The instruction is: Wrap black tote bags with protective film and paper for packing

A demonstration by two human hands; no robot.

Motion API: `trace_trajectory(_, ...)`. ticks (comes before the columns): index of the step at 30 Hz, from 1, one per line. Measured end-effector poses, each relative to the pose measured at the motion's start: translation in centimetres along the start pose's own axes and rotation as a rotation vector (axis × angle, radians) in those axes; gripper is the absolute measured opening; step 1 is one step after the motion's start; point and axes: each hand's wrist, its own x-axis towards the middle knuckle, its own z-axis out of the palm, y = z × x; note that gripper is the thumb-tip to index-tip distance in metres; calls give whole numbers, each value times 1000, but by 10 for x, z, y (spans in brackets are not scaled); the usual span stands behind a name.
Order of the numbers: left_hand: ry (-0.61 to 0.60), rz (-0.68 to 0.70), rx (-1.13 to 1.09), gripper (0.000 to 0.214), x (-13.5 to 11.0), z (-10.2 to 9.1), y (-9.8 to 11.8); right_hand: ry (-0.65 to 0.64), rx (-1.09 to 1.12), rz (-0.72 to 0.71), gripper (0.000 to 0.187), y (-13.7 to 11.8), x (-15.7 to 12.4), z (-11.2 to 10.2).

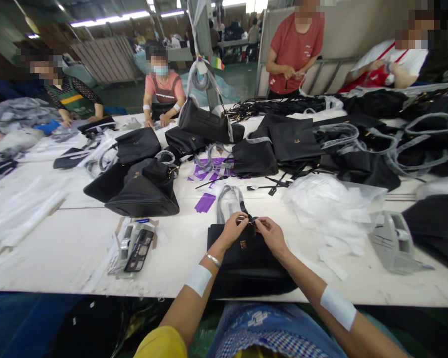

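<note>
A black handbag (pixel 250 268) lies in front of me at the table's near edge, a small gold emblem on its face. Its handle (pixel 227 199), wrapped in clear plastic, stretches away behind it. At the base of the handle, my left hand (pixel 236 228) pinches a black strap (pixel 251 223) from the left. From the right, my right hand (pixel 271 236) closes its fingertips on the same strap. What exactly sits between the fingertips is small and partly covered by them.
To the left are a tape dispenser (pixel 125 243) and a phone (pixel 139 250); another dispenser (pixel 392 243) stands right. White wrapping (pixel 328 209), purple sheets (pixel 204 203) and several black handbags (pixel 294 141) cover the table beyond. Several people work across it, one in a red shirt (pixel 296 47).
</note>
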Motion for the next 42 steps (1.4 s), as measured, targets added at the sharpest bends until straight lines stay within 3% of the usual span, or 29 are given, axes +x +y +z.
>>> trace_trajectory(3,157,-241,-262,35,-17,22,-9,1,1,-6,37,-2,-1,2)
trace_trajectory(6,175,-420,-522,42,-30,39,-15,-4,-40,-15,33,-2,3,1)
trace_trajectory(15,75,-482,-682,48,-58,43,0,101,-111,133,34,13,54,-11)
trace_trajectory(18,102,-405,-540,39,-63,38,1,44,-108,191,36,7,36,-15)
trace_trajectory(22,78,-291,-330,27,-66,31,-4,-232,-42,305,43,-3,-6,-14)
trace_trajectory(24,86,-272,-253,26,-68,28,-5,-306,11,331,41,-5,-24,-10)
trace_trajectory(28,202,-321,-229,34,-65,27,-4,-310,68,322,36,-5,-44,1)
trace_trajectory(31,130,-385,-302,40,-58,32,-2,-307,37,269,32,-6,-49,3)
trace_trajectory(34,80,-442,-424,41,-54,37,-2,-282,-62,180,25,-1,-53,-17)
trace_trajectory(37,97,-511,-557,45,-55,38,-3,-105,-403,90,24,19,-63,-64)
trace_trajectory(39,103,-535,-599,47,-56,38,-4,27,-554,136,24,40,-71,-99)
trace_trajectory(42,98,-522,-614,48,-57,39,-4,101,-669,225,17,73,-84,-137)
